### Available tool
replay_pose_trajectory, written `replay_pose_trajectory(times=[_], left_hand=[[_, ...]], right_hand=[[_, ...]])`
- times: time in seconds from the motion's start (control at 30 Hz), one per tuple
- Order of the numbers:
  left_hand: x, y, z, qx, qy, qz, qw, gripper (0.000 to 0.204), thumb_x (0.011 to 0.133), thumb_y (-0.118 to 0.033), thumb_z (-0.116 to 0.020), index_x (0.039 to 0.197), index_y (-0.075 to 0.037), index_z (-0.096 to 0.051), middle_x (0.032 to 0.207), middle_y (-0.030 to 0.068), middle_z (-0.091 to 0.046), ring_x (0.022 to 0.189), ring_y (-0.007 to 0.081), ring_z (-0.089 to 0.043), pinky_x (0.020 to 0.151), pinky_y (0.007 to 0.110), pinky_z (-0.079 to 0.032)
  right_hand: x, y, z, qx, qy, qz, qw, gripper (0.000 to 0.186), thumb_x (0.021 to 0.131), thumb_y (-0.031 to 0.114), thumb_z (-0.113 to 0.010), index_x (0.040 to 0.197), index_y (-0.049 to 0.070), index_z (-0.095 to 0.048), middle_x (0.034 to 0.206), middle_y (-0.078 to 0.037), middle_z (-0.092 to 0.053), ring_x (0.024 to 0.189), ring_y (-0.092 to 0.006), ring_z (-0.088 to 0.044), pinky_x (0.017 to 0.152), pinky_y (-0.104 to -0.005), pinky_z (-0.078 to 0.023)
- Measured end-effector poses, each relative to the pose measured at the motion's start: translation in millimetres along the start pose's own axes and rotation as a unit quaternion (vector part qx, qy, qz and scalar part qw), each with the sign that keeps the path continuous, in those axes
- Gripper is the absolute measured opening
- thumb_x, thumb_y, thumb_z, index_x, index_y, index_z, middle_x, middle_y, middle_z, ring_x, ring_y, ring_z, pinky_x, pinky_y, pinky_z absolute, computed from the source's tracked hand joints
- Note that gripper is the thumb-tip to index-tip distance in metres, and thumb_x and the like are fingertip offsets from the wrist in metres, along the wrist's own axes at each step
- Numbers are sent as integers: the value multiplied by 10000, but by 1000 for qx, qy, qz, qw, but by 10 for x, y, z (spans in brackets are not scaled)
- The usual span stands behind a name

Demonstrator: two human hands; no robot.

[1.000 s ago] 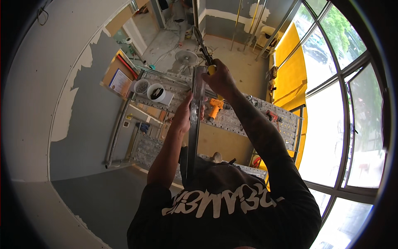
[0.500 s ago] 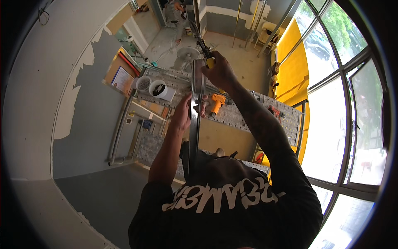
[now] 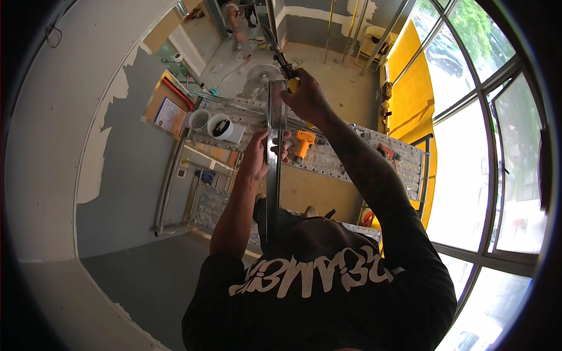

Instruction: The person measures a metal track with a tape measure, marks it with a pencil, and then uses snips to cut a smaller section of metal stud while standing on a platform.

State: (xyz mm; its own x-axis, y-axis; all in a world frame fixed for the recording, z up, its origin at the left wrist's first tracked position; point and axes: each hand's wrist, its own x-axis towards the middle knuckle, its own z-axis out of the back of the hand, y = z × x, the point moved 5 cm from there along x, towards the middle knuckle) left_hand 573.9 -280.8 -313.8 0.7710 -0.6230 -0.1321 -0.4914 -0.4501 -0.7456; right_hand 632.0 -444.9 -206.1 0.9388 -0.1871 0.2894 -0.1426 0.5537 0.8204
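Observation:
A long shiny steel channel runs upright through the middle of the picture, held by my left hand with fingers wrapped round it. My right hand grips long dark snips with yellow handles at the channel's far end. Past my hands, on a perforated metal scaffold plank, lie an orange power tool, a red drill and two white tubs.
A lower plank and scaffold rail are below. A co-worker bends at the far doorway near a round fan-like disc. Tall windows and yellow sheeting line the right; a patchy grey wall is left.
My right hand, the snips and the channel's top have shifted slightly toward the top of the picture. The co-worker in the background has changed posture.

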Motion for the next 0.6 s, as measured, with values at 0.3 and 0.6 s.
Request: replay_pose_trajectory(times=[0.3, 0.6], left_hand=[[72, 33, 3, -32, 4, 24, 999, 615, 972, -487, -446, 1171, 74, -600, 801, 113, -623, 681, 210, -628, 684, 394, -561], [95, 76, 31, -20, 16, 25, 999, 618, 972, -497, -455, 1170, 70, -601, 810, 116, -635, 705, 221, -632, 766, 429, -566]], right_hand=[[53, -53, 59, 5, -7, 12, 1000, 478, 733, 170, -745, 1133, -20, -566, 921, -219, -657, 846, -360, -653, 778, -430, -515], [60, -133, 49, 2, 5, -1, 1000, 503, 733, 186, -746, 1158, -12, -565, 955, -223, -664, 894, -370, -666, 802, -429, -520]])
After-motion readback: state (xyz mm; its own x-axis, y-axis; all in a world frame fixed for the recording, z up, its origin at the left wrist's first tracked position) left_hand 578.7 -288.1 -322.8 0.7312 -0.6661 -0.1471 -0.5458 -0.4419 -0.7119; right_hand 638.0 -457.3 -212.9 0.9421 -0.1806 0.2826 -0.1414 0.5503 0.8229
